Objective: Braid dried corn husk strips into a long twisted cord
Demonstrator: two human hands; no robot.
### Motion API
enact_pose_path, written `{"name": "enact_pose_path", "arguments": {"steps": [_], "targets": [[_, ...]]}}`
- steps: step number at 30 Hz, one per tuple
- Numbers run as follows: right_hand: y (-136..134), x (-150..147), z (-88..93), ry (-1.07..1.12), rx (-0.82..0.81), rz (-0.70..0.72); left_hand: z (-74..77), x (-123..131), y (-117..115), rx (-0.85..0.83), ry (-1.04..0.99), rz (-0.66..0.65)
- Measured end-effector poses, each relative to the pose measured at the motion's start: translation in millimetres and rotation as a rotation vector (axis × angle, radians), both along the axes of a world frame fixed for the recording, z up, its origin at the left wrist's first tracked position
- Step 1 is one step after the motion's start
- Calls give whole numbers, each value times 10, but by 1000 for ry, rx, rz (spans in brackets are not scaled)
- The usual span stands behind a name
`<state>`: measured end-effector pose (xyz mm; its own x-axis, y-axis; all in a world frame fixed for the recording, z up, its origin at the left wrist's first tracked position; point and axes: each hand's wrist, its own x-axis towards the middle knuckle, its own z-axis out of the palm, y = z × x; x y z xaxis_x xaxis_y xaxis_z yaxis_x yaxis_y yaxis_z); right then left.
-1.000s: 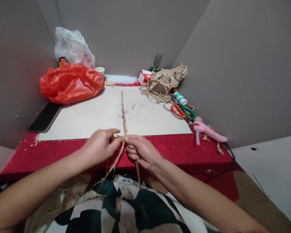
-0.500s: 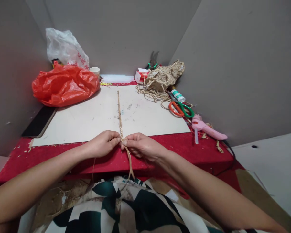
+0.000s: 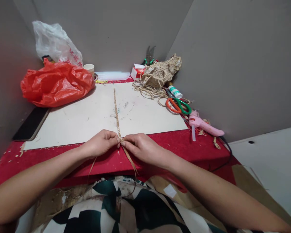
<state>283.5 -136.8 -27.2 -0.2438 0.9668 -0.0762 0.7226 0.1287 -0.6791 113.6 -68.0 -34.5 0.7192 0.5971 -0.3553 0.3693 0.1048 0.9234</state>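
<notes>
A thin tan braid of straw-like fibre runs straight away from me over a white board. At its near end, by the board's front edge, my left hand pinches the braid and strands between thumb and forefinger. Close beside it, my right hand pinches the strands from the other side, fingertips almost touching the left ones. Loose flat strands hang from between the hands over the table edge toward my lap. Another thin strand dangles below my left hand. The exact crossing point is partly hidden by the fingers.
On the left lie a red plastic bag, a white bag and a phone. A paper cup stands behind. Rightward are a woven cord piece, scissors, a glue bottle and a pink glue gun.
The view has shifted slightly, moving the table things left in the picture. My hands have drawn a little apart at the strands, and the hanging ends have swung right.
</notes>
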Motion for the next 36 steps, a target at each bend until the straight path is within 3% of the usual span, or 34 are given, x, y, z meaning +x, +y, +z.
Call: {"name": "enact_pose_path", "arguments": {"steps": [4,8,14,16,18,20,22,26,31,36], "targets": [[-69,-17,42,109,-39,-47,-70,6,2,66,-45,-11],[-168,-167,-51,346,-161,-120,-55,34,-60,-39,-155,-29],[-298,-342,-212,45,23,-125,-8,59,-175,-186,-175,127],[-333,-337,-146,-63,42,-74,-12,56,-188,-199,-199,138],[-373,-303,-14,-102,0,63,-23,48,-191,-184,-205,156],[-403,-237,146,-61,-63,243,-35,36,-189,-147,-190,179],[-378,-137,286,33,-94,295,-46,24,-183,-121,-189,185],[3,115,385,311,-83,-41,-64,2,-176,-122,-210,170],[949,288,224,315,-65,-355,-75,-1,-159,-83,-201,159],[1727,211,-26,148,-62,-392,-45,1,-121,-40,-190,149]]}}
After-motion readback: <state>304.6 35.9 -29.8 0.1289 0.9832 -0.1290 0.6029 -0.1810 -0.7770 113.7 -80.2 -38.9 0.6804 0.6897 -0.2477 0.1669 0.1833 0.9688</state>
